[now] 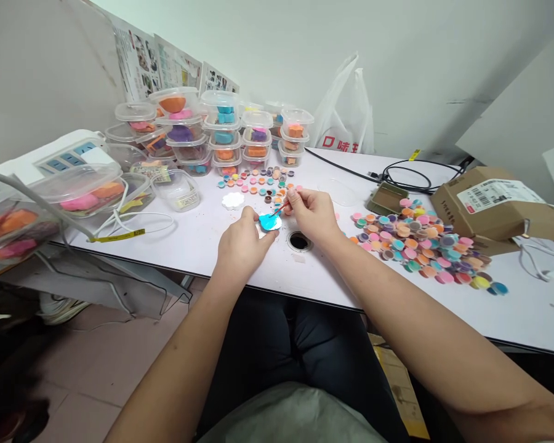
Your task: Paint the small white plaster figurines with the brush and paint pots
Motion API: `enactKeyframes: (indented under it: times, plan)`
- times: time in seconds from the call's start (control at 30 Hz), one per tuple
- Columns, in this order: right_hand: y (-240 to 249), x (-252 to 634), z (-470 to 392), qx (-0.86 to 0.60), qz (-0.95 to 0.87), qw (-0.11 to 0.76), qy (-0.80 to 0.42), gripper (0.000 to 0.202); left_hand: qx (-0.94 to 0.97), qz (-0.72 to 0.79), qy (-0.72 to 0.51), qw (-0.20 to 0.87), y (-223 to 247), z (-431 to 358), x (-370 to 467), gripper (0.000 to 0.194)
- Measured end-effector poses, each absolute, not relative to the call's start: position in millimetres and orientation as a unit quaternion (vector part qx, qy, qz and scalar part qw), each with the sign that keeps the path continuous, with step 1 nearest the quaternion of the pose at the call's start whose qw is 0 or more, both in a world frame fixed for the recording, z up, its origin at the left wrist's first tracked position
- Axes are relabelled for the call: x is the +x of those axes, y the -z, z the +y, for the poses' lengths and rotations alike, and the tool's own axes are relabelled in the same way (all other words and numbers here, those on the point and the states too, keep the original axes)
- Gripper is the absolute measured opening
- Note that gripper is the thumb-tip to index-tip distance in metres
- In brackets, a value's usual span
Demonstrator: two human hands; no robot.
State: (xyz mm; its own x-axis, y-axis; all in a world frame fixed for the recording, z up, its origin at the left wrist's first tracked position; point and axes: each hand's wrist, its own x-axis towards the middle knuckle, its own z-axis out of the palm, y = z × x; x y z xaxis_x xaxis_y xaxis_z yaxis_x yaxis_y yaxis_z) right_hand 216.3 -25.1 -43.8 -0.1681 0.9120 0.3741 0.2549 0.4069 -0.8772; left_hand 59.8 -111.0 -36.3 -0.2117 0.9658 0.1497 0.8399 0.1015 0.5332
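Observation:
My left hand (244, 241) grips a small scalloped white piece by its edge, and bright blue paint (268, 223) covers much of its face. In my right hand (313, 212) a thin red paintbrush (279, 210) is pinched between thumb and fingers, its tip touching the blue surface. Just beyond my left hand lies a second white scalloped piece (233, 200), unpainted. Strips of small paint pots (258, 181) in many colours spread behind both hands. One open pot of dark paint (268, 199) stands close to the held piece.
Stacked clear tubs (224, 138) with coloured pieces line the back. On the right are a heap of paint pots (420, 240), a small green container (388, 200), a cardboard box (493, 203) and a black cable (406, 175). A cable hole (300, 241) opens in the table near my right wrist.

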Motion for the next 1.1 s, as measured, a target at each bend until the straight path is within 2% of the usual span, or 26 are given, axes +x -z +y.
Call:
enactKeyframes:
  times: [0.2, 0.4, 0.57, 0.77, 0.97, 1.1]
  plan:
    - [38, 218, -29, -0.521, -0.677, 0.472, -0.221, 0.051, 0.616, 0.729, -0.272, 0.120, 36, -111, 60, 0.036]
    - [41, 216, -28, -0.500, -0.660, 0.485, -0.283, 0.055, 0.618, 0.727, -0.271, 0.127, 35, -110, 61, 0.036]
    - [38, 215, -28, -0.536, -0.679, 0.457, -0.206, 0.054, 0.619, 0.726, -0.274, 0.122, 37, -110, 60, 0.036]
    - [39, 213, -29, -0.511, -0.670, 0.477, -0.250, 0.053, 0.622, 0.725, -0.268, 0.125, 35, -111, 60, 0.036]
    - [38, 214, -28, -0.529, -0.687, 0.456, -0.199, 0.054, 0.620, 0.729, -0.264, 0.124, 35, -111, 60, 0.035]
    - [34, 220, -26, -0.516, -0.681, 0.487, -0.182, 0.056, 0.622, 0.732, -0.251, 0.121, 34, -111, 60, 0.035]
